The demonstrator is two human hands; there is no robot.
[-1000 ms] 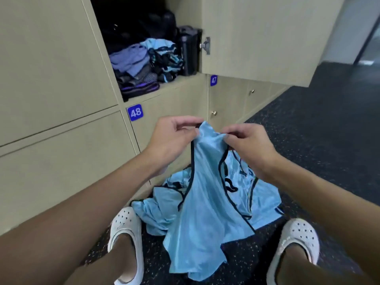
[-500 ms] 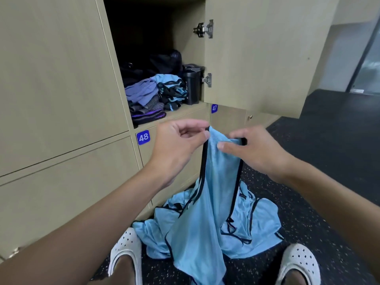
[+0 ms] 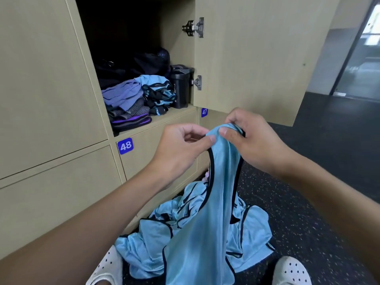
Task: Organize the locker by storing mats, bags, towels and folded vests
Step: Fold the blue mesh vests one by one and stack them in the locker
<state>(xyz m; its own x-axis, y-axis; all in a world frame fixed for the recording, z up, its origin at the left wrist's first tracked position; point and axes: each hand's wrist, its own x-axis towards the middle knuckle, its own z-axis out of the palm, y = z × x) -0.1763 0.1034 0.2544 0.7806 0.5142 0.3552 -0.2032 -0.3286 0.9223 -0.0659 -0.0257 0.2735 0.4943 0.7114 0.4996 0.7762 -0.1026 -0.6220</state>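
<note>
Vest (image 3: 220,202) in shiny light blue with black trim hangs from a person's two hands in front of a bank of beige lockers, its top edge gathered between them and its long axis running straight down toward the dark speckled floor (image 3: 329,161). The left hand (image 3: 181,149) pinches the fabric between thumb and forefinger; the right hand (image 3: 250,140), almost touching it, has thumb and curled fingers closed over the same bunched edge. The garment's lower end drapes in front of a loose heap of matching vests (image 3: 253,229) lying on the floor between the person's white perforated shoes (image 3: 292,272). Up and to the left of the grip, past the left hand, the open locker (image 3: 164,120) holds a stack of folded blue vests (image 3: 158,89) between folded purple cloths (image 3: 123,95) and a black bottle (image 3: 180,89), with dark bags behind; its door (image 3: 257,58) stands open above the right hand. The vest appears unfolded as yet, so the next step is likely to spread the hands along the top edge and double the hanging length upward. The left hand is the nearer one to the shelf for the hand-off.
</note>
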